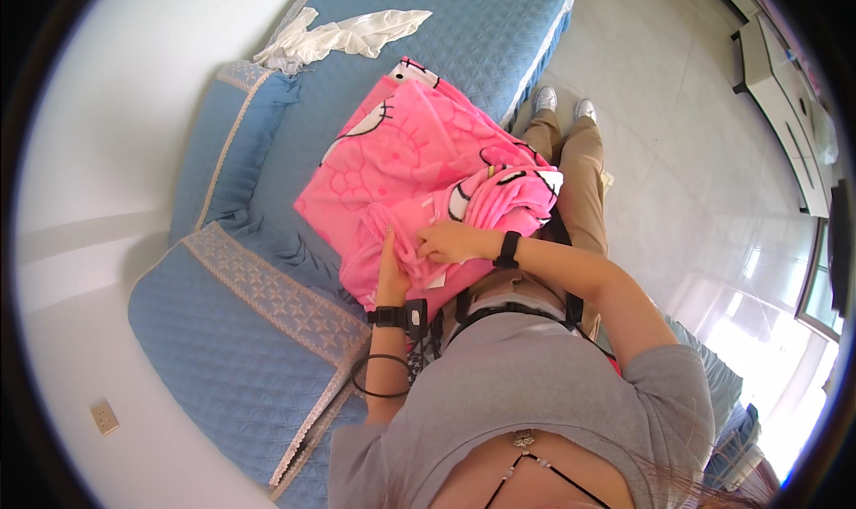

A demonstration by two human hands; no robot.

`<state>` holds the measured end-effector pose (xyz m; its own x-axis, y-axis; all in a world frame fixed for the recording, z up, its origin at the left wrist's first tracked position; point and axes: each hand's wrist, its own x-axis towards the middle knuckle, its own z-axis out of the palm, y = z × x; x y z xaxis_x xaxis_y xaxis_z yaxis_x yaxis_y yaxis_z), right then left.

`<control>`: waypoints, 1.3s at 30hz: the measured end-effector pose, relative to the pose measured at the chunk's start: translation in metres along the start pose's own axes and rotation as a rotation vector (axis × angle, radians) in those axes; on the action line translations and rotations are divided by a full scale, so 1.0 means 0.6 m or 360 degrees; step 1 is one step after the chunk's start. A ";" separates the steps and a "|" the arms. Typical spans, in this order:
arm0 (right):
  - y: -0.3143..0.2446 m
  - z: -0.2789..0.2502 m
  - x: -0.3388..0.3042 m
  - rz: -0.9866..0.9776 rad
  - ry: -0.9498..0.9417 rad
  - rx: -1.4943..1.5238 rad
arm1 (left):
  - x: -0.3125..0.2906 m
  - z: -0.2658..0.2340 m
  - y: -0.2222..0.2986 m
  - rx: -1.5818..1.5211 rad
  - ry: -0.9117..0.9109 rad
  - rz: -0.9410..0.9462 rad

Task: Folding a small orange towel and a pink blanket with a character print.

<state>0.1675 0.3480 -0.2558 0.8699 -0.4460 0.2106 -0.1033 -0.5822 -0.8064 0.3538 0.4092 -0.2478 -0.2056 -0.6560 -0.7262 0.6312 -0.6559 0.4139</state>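
Note:
A pink fleece blanket (419, 148) with black-and-white cartoon patterns lies partly folded across the blue sofa and my lap. Its right part is bunched into a thick roll beside my right wrist. My right hand (448, 242) pinches a fold of the fabric near the blanket's near edge. Just left of it, my left hand (392, 266) grips the same gathered fold, with some of its fingers hidden by the cloth. A small white label (436, 282) shows on the blanket below my right hand.
Quilted blue covers with lace trim dress the sofa (419, 41) and its armrest (236, 317). A crumpled cream cloth (352, 36) lies at the far left. Right of my legs is a pale tiled floor (660, 117), with a white cabinet (776, 108) along the far right.

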 end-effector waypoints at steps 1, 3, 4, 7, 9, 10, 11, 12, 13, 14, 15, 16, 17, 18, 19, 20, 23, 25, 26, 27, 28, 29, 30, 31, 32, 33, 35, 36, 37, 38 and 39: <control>-0.008 -0.005 -0.002 -0.0030 -0.0086 -0.0038 | -0.004 0.007 -0.003 0.0003 0.0000 0.0000; -0.023 -0.015 -0.003 -0.0059 -0.0165 -0.0073 | -0.009 0.018 -0.017 -0.0018 0.0303 0.0001; -0.031 -0.019 -0.003 -0.0064 -0.0141 0.0004 | -0.010 0.008 -0.019 -0.0012 0.0305 0.0000; -0.015 -0.035 0.003 0.0058 0.0065 0.0239 | -0.004 0.000 -0.013 0.0053 0.0393 0.0174; 0.029 -0.068 0.003 0.0195 0.0607 0.0131 | -0.010 0.021 0.008 0.0140 0.0228 0.0060; 0.042 -0.087 0.008 0.0197 0.0965 -0.0136 | -0.002 0.004 0.016 0.0150 0.0230 0.0064; 0.047 -0.099 0.002 0.0193 0.0977 -0.0134 | 0.012 -0.020 0.024 0.0188 0.0013 0.0104; 0.042 -0.118 0.000 0.0383 0.0730 -0.0250 | 0.024 -0.036 0.032 0.0224 -0.0200 0.0145; 0.036 -0.140 -0.006 0.0590 0.0492 -0.0372 | 0.026 -0.002 0.042 0.0245 -0.0211 0.0131; 0.022 -0.153 -0.012 0.0613 0.0522 -0.0375 | 0.015 0.065 0.056 0.0458 0.0028 0.0477; -0.007 -0.159 -0.014 0.0440 0.0455 -0.0048 | 0.006 0.111 0.074 0.0662 0.0269 0.0836; -0.027 -0.156 -0.018 0.0254 0.0379 0.0277 | 0.010 0.128 0.095 0.0681 0.0257 0.0833; -0.040 -0.146 -0.017 0.0260 0.0401 0.0274 | 0.016 0.139 0.120 0.0688 0.0067 0.0709; -0.056 -0.135 -0.016 0.0430 0.0578 0.0049 | 0.019 0.147 0.136 0.0684 -0.0119 0.0585; -0.062 -0.127 -0.020 0.0608 0.0753 -0.0177 | 0.036 0.151 0.131 0.1329 0.0018 0.0843; -0.059 -0.120 -0.030 0.0625 0.0766 -0.0180 | 0.047 0.149 0.146 0.1337 0.0002 0.0832; -0.061 -0.107 -0.060 0.0365 0.0650 0.0182 | 0.056 0.225 0.257 0.2497 -0.0239 -0.0032; -0.063 -0.081 -0.092 0.0319 0.0461 0.0140 | 0.148 0.208 0.305 0.2867 0.0316 0.0444; -0.064 -0.071 -0.111 0.0266 0.0267 0.0089 | 0.194 0.229 0.309 0.3138 0.0598 0.1061; -0.081 -0.076 -0.122 0.0205 0.0171 0.0191 | 0.236 0.238 0.310 0.3415 0.0638 0.1144; -0.104 -0.087 -0.128 0.0132 0.0070 0.0293 | 0.276 0.236 0.312 0.3689 0.0692 0.1233; -0.119 -0.090 -0.127 0.0123 -0.0049 0.0312 | 0.327 0.201 0.322 0.3699 0.0705 0.1249; -0.136 -0.100 -0.121 0.0076 -0.0043 0.0299 | 0.375 0.144 0.347 0.3650 0.0423 0.1559; -0.147 -0.110 -0.125 0.0088 0.0011 0.0405 | 0.409 0.121 0.359 0.3566 0.0088 0.1850; -0.148 -0.117 -0.144 0.0168 0.0080 0.0513 | 0.440 0.145 0.330 0.3546 0.0012 0.1856; -0.147 -0.124 -0.161 0.0300 0.0114 0.0484 | 0.459 0.179 0.292 0.3740 -0.0154 0.1775; -0.153 -0.137 -0.169 0.0352 0.0221 0.0548 | 0.472 0.218 0.267 0.4113 -0.0310 0.1422; -0.156 -0.139 -0.176 0.0397 0.0320 0.0620 | 0.475 0.241 0.260 0.4104 -0.0335 0.1416; -0.150 -0.132 -0.181 0.0389 0.0347 0.0607 | 0.477 0.264 0.259 0.4058 -0.0078 0.1190; -0.144 -0.128 -0.188 0.0403 0.0350 0.0620 | 0.480 0.287 0.255 0.3993 0.0172 0.0962; -0.150 -0.130 -0.168 0.0272 0.0316 0.0594 | 0.489 0.234 0.334 0.4057 0.0405 0.1071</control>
<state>0.0514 0.3926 -0.1612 0.7423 -0.6574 0.1298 -0.0249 -0.2206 -0.9751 0.3149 0.0326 -0.3007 -0.3015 -0.9126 -0.2762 -0.9310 0.3442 -0.1211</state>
